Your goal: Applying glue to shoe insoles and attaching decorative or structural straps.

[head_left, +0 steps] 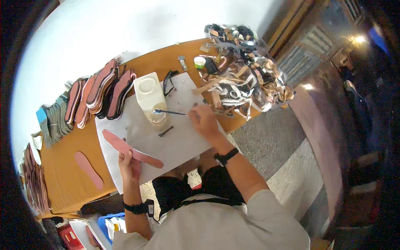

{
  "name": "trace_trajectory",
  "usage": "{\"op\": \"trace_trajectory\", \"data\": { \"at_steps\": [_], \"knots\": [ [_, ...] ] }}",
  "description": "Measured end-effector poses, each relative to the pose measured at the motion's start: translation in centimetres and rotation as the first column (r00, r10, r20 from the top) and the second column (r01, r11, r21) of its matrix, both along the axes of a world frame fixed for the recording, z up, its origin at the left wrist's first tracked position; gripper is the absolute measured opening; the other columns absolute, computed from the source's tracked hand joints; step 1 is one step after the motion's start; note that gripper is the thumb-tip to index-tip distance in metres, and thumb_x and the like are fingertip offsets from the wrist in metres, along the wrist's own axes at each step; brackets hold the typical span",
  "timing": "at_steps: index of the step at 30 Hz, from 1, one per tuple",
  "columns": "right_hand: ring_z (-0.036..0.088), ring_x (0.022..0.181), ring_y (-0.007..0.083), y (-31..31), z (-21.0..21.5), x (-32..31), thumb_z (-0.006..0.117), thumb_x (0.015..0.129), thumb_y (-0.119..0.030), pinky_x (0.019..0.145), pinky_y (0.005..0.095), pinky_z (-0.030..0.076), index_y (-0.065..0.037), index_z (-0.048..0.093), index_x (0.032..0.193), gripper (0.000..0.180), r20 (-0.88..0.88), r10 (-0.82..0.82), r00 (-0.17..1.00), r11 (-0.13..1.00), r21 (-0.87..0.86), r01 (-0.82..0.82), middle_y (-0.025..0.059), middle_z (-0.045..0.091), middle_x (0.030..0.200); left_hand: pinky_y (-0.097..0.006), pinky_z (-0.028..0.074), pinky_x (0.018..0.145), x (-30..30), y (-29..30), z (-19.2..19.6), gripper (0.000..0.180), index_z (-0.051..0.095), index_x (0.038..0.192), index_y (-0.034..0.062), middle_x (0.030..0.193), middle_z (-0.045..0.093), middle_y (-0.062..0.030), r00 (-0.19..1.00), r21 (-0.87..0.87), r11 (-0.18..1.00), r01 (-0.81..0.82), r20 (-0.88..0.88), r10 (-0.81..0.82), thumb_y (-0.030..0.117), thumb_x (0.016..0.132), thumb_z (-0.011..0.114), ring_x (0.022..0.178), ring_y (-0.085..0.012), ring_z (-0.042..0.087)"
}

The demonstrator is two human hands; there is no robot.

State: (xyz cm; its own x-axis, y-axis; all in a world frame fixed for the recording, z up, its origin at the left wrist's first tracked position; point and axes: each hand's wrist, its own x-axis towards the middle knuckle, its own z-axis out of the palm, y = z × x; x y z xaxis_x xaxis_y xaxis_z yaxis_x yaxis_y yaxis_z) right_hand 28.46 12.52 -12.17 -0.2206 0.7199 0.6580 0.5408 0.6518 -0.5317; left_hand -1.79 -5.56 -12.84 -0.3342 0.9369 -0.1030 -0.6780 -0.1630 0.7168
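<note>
Long orange-brown wooden workbench [66,175] against a plain white wall [125,25]. Grey speckled floor [271,137] with a pale pink strip [321,141]. Brown wooden door frame [287,25]. Bright lamp glare [358,39] upper right; surroundings there dim.

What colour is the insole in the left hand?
Pink; the insole, held by the left hand, shows best in the head view.

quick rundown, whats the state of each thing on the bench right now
left hand: gripping the pink insole
pink insole: flat on the grey mat, near end held
right hand: holding the brush
brush: tip over the small jar
small jar: open
white jug: upright, open
second pink insole: lying loose on the bench
insole stacks: piled
strap scraps: heaped
</note>
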Motion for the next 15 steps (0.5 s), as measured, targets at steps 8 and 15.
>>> {"op": "trace_trajectory", "data": {
  "at_steps": [8, 15],
  "knots": [
    [0.061, 0.088, 0.0379, -0.1, 1.1, 0.5, 0.074, 0.083, -0.021, 0.08, 0.0485, 0.048, -0.003, 0.066, 0.086, 0.02, 0.028, 0.054, 0.998, 0.998, 0.023, -0.054, 0.0141, 0.065, 0.087, -0.045, 0.037, 0.116, -0.6, -0.2, -1.1, 0.076, 0.033, 0.151, -0.0016, 0.142, 0.052, -0.0141, 0.999, -0.008, 0.999, 0.045, -0.002, -0.045, 0.015, 0.088, 0.074, 0.131, -0.0283, 0.051],
    [0.064, 0.087, 0.0356, 1.7, 4.4, 5.8, 0.074, 0.077, -0.014, 0.081, 0.0458, 0.049, -0.007, 0.071, 0.084, 0.01, 0.099, -0.022, 0.995, 0.999, -0.031, 0.025, 0.013, 0.068, 0.086, -0.044, 0.039, 0.112, 0.9, -0.1, 0.3, 0.072, 0.036, 0.149, -0.0011, 0.137, 0.056, -0.0114, 0.997, 0.059, 0.997, -0.045, 0.058, 0.042, 0.014, 0.089, 0.073, 0.127, -0.0263, 0.053]
  ]
}}
